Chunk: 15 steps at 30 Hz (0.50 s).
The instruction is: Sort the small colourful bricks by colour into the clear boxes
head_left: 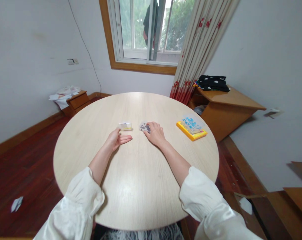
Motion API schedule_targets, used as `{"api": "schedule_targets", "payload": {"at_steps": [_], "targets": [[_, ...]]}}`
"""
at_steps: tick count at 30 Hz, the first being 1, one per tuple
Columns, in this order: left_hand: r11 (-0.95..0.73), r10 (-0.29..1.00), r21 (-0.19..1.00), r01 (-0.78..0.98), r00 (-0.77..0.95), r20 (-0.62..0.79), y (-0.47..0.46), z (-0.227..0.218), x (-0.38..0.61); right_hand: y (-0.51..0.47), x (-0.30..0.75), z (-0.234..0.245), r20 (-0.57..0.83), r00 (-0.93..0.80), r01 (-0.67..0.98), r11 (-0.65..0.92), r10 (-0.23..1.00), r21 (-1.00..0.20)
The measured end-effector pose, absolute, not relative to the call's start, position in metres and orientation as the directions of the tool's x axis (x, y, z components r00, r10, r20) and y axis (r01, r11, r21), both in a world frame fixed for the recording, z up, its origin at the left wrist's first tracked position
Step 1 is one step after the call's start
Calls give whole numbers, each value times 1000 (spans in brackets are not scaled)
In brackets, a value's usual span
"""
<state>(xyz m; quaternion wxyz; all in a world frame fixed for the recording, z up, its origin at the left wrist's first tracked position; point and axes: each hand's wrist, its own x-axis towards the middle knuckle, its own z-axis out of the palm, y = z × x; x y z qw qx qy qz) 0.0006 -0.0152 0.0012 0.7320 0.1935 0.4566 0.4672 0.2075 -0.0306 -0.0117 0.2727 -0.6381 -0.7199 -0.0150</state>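
Observation:
My left hand lies palm-inward over the table with its fingers stretched out and apart. Its thumb comes up to the near left corner of a small clear box with something white and yellow in it; whether they touch is hard to tell. To the right, my right hand has its fingers bent over a small clear packet with dark pieces in it. The fingertips rest on the packet and cover its right part. Both items are near the middle of the round, pale wooden table.
On the table's right side, a yellow tray or box carries a clear bag of blue pieces. A wooden cabinet with folded dark cloth stands beyond. Papers lie on a low wooden unit at left. A person shows outside the window.

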Motion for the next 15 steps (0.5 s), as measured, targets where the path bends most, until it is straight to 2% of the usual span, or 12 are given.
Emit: {"api": "schedule_targets", "payload": {"at_steps": [6,10,12,15], "targets": [[430,886,824,-367,-1,-463,-14,3,-6,-33,206,-10,399,-24,935,162,917,-317],[342,911,899,-272,-139,-389,-16,6,-9,-34,206,-10,404,-23,931,167,914,-324],[239,925,952,-190,-255,-283,-17,8,-12,-34,205,-11,406,-5,924,160,914,-348],[11,910,999,-42,-414,-28,-20,13,-12,-34,202,-8,439,31,896,169,898,-410]]}}
